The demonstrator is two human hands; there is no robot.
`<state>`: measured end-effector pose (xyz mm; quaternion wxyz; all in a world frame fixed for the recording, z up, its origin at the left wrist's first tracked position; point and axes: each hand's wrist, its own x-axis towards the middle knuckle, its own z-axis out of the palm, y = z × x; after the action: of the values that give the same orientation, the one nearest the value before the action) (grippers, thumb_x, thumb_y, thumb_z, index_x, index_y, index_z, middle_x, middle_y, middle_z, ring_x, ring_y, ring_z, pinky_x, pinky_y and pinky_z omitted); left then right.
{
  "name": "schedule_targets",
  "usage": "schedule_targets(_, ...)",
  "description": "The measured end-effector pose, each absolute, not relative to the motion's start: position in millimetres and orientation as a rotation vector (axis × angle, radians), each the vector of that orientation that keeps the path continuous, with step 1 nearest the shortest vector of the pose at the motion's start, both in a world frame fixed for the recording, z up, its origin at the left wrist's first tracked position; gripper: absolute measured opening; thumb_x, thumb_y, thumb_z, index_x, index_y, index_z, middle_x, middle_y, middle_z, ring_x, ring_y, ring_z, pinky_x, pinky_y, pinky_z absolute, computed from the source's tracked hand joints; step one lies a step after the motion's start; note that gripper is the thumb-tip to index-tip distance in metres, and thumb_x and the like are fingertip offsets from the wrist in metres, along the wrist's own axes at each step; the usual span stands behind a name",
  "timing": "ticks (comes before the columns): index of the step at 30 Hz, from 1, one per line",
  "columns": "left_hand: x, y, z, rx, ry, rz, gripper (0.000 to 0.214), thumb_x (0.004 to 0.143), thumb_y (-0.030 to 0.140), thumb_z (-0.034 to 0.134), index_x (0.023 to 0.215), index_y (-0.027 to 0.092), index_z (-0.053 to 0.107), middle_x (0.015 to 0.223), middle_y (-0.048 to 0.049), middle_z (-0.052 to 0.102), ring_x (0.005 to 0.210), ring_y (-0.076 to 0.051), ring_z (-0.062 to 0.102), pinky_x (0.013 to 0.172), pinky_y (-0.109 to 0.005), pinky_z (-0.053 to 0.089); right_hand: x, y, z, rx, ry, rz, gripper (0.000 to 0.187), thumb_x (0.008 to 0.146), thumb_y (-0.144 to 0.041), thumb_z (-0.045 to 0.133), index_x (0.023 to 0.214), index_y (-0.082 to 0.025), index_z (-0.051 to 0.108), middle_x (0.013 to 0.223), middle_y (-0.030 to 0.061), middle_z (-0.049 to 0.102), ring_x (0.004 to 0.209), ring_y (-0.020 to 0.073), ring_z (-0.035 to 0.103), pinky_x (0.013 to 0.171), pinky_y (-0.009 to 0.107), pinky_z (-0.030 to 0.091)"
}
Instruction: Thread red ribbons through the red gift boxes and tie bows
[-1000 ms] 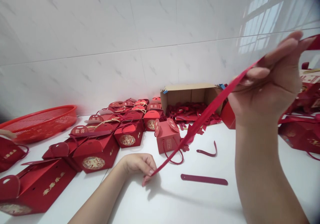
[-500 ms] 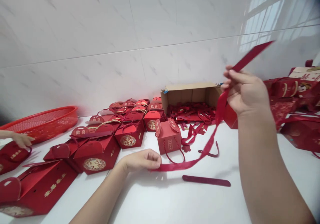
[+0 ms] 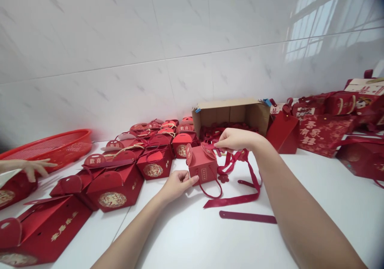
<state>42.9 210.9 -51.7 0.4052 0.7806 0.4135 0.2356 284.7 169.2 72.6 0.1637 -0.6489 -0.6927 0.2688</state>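
A small red gift box [image 3: 196, 167] with a twisted cord handle [image 3: 211, 197] stands on the white table in front of me. My left hand [image 3: 179, 184] is at its lower left corner, fingers curled and thumb against the box's front. Just over the box's upper right side, my right hand [image 3: 235, 139] pinches a dark red ribbon [image 3: 237, 201]. The ribbon's short end lies by the box's top flap, and its long part runs down to the table right of the box. A dark red strap [image 3: 247, 217] with rounded ends lies nearer to me.
Behind stands an open cardboard box [image 3: 232, 104] of red ribbons. Many red gift boxes [image 3: 115, 185] fill the left side, beside a red plastic basket [image 3: 81, 135]. Another person's hand [image 3: 33, 169] is over a box at far left. Red gift bags [image 3: 318, 135] stand at right.
My right hand has come down and left with the ribbon to the small box. My left hand has let go of the ribbon's other end, now on the table, and taken the box's corner.
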Motion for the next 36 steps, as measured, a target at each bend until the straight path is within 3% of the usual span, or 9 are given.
schedule_targets(10, 45, 205, -49, 1.992, 1.046, 0.561, 0.046, 0.071, 0.058, 0.054, 0.056, 0.016, 0.044, 0.050, 0.0047, 0.039, 0.049, -0.009, 0.035, 0.049, -0.023, 0.025, 287, 174, 68, -1.831, -1.947, 0.820, 0.029, 0.071, -0.030, 0.051, 0.047, -0.017, 0.043, 0.043, -0.0022, 0.040, 0.036, 0.0061, 0.029, 0.038, 0.024, 0.021)
schedule_targets(22, 44, 207, -50, 2.016, 1.048, 0.549, 0.049, 0.071, 0.060, 0.053, 0.055, 0.019, 0.033, 0.053, 0.0064, 0.026, 0.051, -0.008, 0.026, 0.049, -0.023, 0.020, 281, 174, 67, -1.753, -1.931, 0.851, 0.031, 0.071, -0.028, 0.052, 0.046, -0.018, 0.038, 0.042, -0.0033, 0.036, 0.036, 0.0059, 0.029, 0.038, 0.024, 0.020)
schedule_targets(36, 44, 206, -50, 1.994, 1.030, 0.563, 0.049, 0.071, 0.058, 0.054, 0.054, 0.019, 0.029, 0.053, 0.0064, 0.026, 0.051, -0.007, 0.025, 0.049, -0.023, 0.019, 276, 193, 49, -1.704, -1.916, 0.839, 0.027, 0.072, -0.027, 0.050, 0.047, -0.017, 0.045, 0.045, -0.0012, 0.044, 0.035, 0.0061, 0.034, 0.036, 0.022, 0.021)
